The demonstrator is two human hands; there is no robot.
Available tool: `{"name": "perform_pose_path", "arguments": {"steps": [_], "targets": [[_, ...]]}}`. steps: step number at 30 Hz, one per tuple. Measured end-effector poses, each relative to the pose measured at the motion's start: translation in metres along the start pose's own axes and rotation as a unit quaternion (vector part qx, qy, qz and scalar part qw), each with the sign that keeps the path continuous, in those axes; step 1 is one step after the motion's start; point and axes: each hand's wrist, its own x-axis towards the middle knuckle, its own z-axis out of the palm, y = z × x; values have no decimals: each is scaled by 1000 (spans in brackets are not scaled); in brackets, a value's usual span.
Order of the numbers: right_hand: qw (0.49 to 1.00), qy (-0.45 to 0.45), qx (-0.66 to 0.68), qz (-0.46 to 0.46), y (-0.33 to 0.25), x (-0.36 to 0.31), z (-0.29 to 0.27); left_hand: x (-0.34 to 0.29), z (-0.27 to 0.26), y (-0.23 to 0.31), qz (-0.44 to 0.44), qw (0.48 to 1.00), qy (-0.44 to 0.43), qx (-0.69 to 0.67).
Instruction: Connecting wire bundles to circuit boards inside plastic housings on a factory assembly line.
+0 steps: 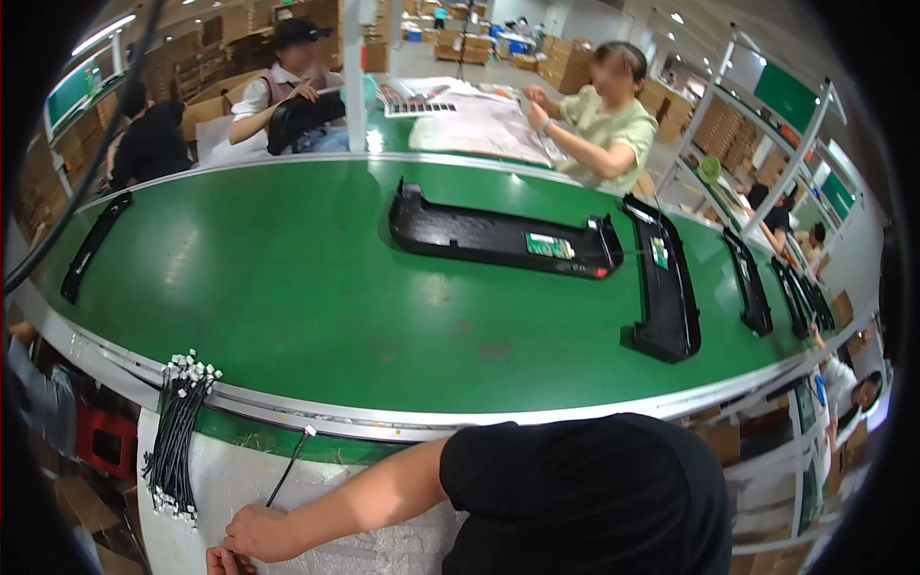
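My right hand [263,533] is closed at the lower left, fingers bent downward, with my forearm reaching across from the right. A short black cable [287,471] with a white connector at its far end sticks out from under this hand. My left hand [228,562] is right beside it at the lower edge, partly cut off, its fingers curled; what they pinch is hidden. A bundle of black cables [180,441] with white connectors at both ends lies just beyond and left of my hands, overlapping the workbench [383,532] and the conveyor's edge.
Across the green conveyor belt [287,278] lie a long black housing [479,230] with a circuit board, another [666,287] beside it, and several more at right. A narrow black part [96,247] lies far left. Two people work opposite; a red crate [105,441] stands left.
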Motion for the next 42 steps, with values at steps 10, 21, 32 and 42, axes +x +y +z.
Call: {"name": "perform_pose_path", "arguments": {"steps": [10, 21, 32, 42], "targets": [[1000, -9, -16, 2, 10, 6, 7, 2, 17, 5, 8, 997, 66, 29], [998, -32, -11, 45, 7, 7, 12, 9, 6, -9, 50, 995, 72, 57], [999, -33, -23, 9, 7, 3, 0, 12, 8, -13, 45, 993, 99, 35], [999, -28, -19, 7, 6, 4, 2, 19, -2, -25, 83, 991, 90, 44]]}}
